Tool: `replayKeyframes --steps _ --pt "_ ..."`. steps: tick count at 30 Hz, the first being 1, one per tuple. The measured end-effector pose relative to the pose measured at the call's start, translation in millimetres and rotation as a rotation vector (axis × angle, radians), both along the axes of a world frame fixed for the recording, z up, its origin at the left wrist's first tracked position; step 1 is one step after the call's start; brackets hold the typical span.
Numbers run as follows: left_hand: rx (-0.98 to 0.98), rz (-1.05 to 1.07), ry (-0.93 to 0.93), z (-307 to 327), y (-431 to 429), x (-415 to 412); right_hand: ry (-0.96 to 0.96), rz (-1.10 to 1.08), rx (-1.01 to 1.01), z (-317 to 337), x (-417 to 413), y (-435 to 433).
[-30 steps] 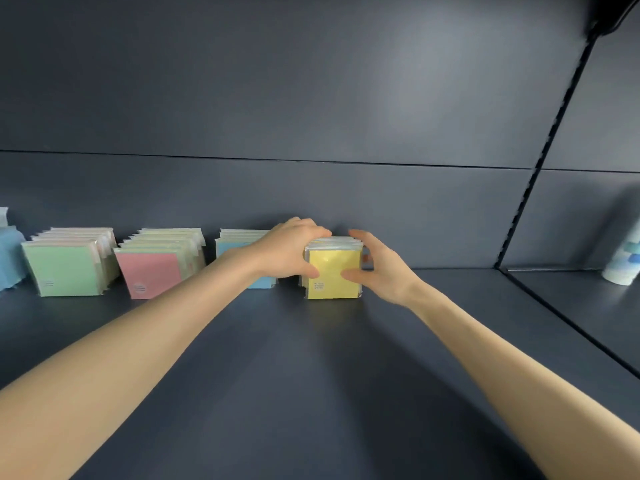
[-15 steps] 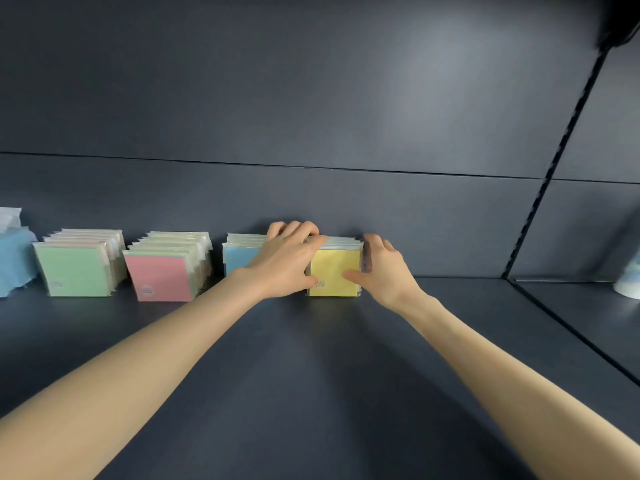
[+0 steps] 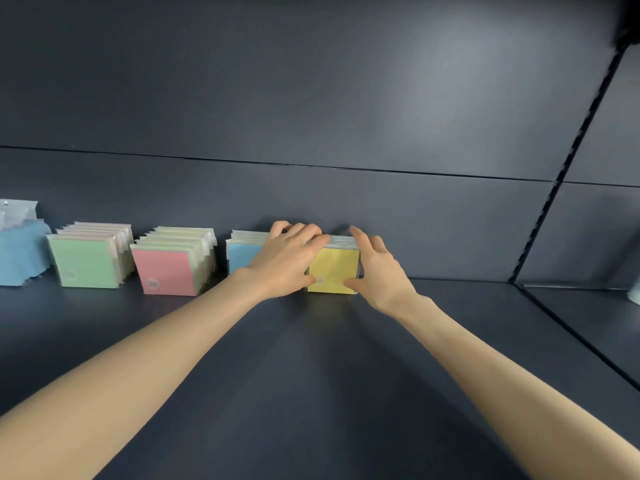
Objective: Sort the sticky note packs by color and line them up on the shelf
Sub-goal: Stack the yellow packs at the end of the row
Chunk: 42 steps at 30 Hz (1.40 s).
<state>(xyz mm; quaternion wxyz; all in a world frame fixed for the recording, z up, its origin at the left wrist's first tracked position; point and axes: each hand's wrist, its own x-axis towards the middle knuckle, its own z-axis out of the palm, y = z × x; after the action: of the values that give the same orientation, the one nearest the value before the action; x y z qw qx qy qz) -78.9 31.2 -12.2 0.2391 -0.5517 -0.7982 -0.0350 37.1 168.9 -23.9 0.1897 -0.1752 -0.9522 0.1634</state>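
Note:
Four rows of sticky note packs stand upright along the back of the dark shelf (image 3: 311,375): green (image 3: 85,261), pink (image 3: 166,271), blue (image 3: 242,254) and yellow (image 3: 334,270). My left hand (image 3: 287,261) grips the yellow row's left side, fingers curled over its top and thumb on the front pack. It hides part of the blue row. My right hand (image 3: 379,271) is at the yellow row's right side, thumb touching the front lower corner, fingers straight and spread above the packs.
A blue wrapped bundle (image 3: 19,254) with clear packaging sits at the far left. A slotted upright (image 3: 568,161) divides this bay from the one on the right, where a pale object (image 3: 635,292) shows at the edge. Bare shelf lies in front of the rows.
The yellow row has slid back toward the rear panel, in line with the other rows. My right fingers have straightened and spread off its side.

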Motion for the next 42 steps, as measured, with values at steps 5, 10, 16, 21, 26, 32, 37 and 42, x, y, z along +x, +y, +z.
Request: replayKeyframes --steps 5,10,16,21,26,32,37,42 --pt "0.003 0.013 -0.019 1 -2 -1 -0.029 -0.007 0.075 5 -2 4" --pt "-0.007 0.036 0.011 1 2 -1 -0.033 -0.042 0.073 4 -4 6" --pt "-0.001 0.036 0.002 2 3 -1 -0.051 -0.055 0.117 5 -4 2" --pt "-0.015 0.043 -0.049 9 -2 1 -0.058 -0.057 0.145 10 -2 1" --pt "0.028 0.108 -0.139 17 -19 0 -0.047 -0.053 0.165 13 -2 -2" --pt "0.025 0.208 -0.202 15 -47 -4 0.0 -0.014 0.217 16 -5 -8" --pt "-0.037 0.207 -0.192 19 -58 -13 0.019 0.014 0.248 17 -10 -17" --pt "-0.074 0.166 -0.172 17 -65 -25 -0.012 -0.004 0.263 18 -16 -23"
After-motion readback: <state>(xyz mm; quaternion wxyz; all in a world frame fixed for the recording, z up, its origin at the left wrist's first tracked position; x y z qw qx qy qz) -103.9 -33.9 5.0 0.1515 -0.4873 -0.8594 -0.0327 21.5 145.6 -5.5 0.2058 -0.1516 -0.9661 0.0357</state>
